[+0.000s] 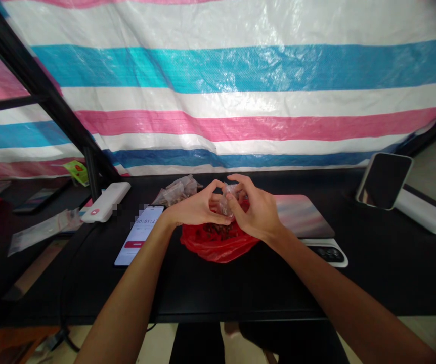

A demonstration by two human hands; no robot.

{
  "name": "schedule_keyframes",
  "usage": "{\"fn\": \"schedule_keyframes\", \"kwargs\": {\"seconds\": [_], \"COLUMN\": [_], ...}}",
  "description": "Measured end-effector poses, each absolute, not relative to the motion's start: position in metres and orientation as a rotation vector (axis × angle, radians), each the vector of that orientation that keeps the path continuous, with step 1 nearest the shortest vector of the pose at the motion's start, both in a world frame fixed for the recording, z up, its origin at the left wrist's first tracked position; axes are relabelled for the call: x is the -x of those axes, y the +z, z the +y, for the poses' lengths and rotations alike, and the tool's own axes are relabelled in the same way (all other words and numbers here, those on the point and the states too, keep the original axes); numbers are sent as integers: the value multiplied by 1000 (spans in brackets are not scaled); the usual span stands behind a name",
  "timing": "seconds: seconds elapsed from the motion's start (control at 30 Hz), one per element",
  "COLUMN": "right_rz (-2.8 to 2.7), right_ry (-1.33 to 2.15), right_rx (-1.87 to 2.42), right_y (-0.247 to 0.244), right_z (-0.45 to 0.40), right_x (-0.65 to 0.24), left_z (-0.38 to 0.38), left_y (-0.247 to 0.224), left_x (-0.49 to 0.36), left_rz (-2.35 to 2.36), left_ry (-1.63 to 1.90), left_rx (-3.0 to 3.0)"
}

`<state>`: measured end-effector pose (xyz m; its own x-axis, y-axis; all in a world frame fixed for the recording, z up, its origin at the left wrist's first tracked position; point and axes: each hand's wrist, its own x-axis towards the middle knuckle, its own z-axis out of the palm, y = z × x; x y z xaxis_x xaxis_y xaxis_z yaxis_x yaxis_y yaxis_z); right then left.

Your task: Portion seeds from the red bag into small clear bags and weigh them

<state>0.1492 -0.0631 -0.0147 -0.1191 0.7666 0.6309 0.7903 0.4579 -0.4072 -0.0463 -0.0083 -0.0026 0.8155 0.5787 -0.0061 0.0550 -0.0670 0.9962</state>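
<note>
Makeshift indoor work corner, home-like rather than a proper shop or lab. A pink, white and blue striped tarpaulin (218, 101) is hanging as a backdrop behind a black metal frame (24, 63). A black desk (221, 298) is carrying everyday gear: a smartphone (139, 235) showing a running timer, a second phone (384, 181) propped on a stand, a white power bank (106, 202) and plastic packets (176, 191). A pale floor (157, 344) is showing below.

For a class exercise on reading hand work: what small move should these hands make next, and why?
Probably ease the clear plastic packet open: the left hand and right hand both pinch it above the red plastic bag, which would catch any spill.
</note>
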Motion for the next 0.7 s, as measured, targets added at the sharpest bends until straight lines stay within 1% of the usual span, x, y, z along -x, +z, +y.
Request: {"fn": "schedule_keyframes", "kwargs": {"seconds": [0.23, 0.4, 0.7], "right_rz": [-1956, -1940, -2024], "right_ry": [-146, -198, -132], "right_rx": [1299, 1278, 1135], "right_y": [-9, -9, -2], "right_z": [-63, -64, -68], "right_x": [-150, -148, -155], "left_z": [-4, -2, -2], "left_y": [-5, -9, -4], "left_x": [46, 45, 43], "left_rz": [533, 566, 513], "left_ry": [522, 502, 495], "left_rx": [-1775, -1848, -1881]}}
